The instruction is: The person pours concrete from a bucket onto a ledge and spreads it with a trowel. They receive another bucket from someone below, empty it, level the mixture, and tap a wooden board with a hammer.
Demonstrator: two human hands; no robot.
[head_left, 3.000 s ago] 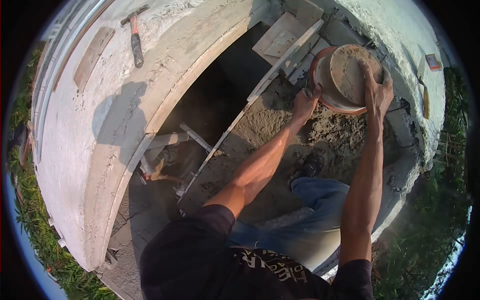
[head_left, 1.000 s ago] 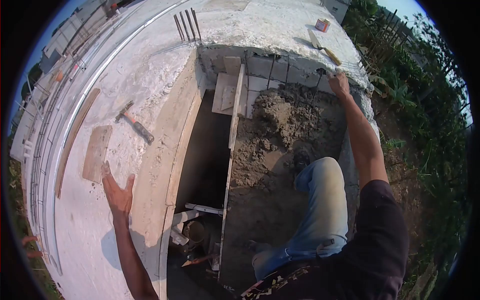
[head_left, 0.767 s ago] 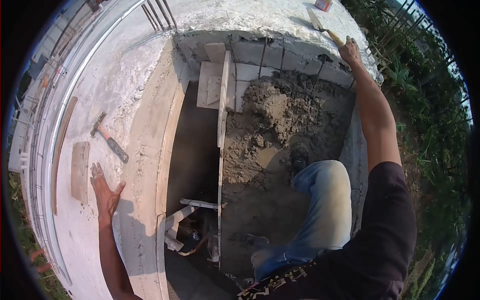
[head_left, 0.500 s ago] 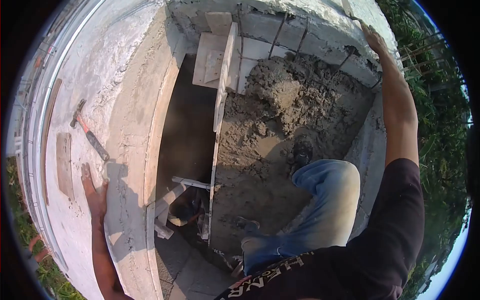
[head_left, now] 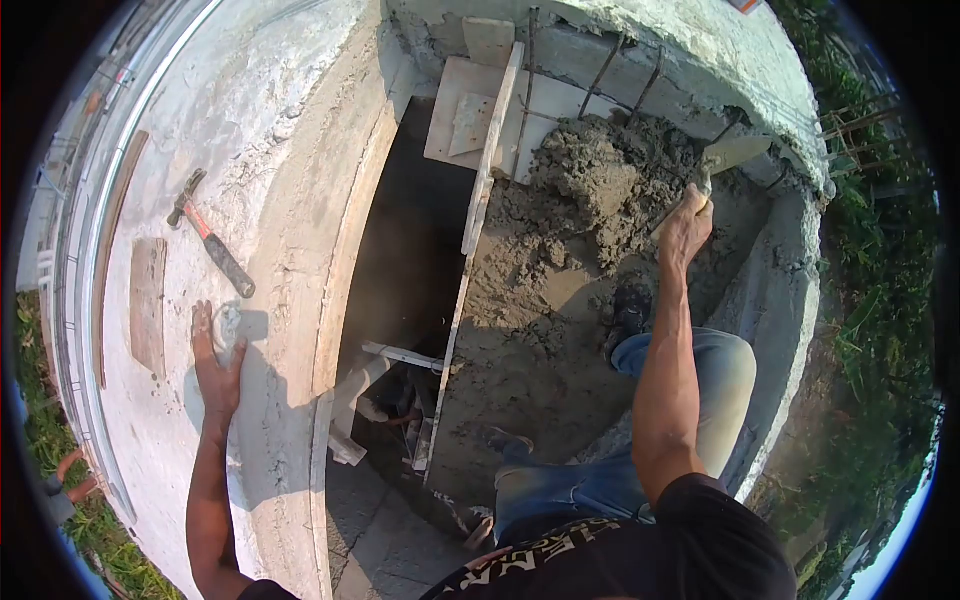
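Note:
My right hand (head_left: 686,228) is wrapped around the handle of a trowel, whose pointed metal blade (head_left: 738,152) hangs over the right part of the wet concrete. The lumpy grey wet concrete (head_left: 600,190) is heaped below the back wall and spreads flatter toward my feet. On the pale concrete ledge at the left, my left hand (head_left: 216,372) lies flat with its fingers apart. Just beyond its fingers rests a hammer (head_left: 216,245) with a red and black handle. A wooden float-like board piece (head_left: 149,305) lies left of the hammer.
A dark opening (head_left: 405,260) runs between the ledge and an upright formwork board (head_left: 493,150). Wooden braces (head_left: 400,358) cross it lower down. Steel rebars (head_left: 603,75) stick out along the back wall. A person's arm (head_left: 78,482) shows at the far left.
My right hand has come down and left from the wall top, bringing the trowel over the wet concrete. My left hand stays on the ledge. The view has shifted slightly.

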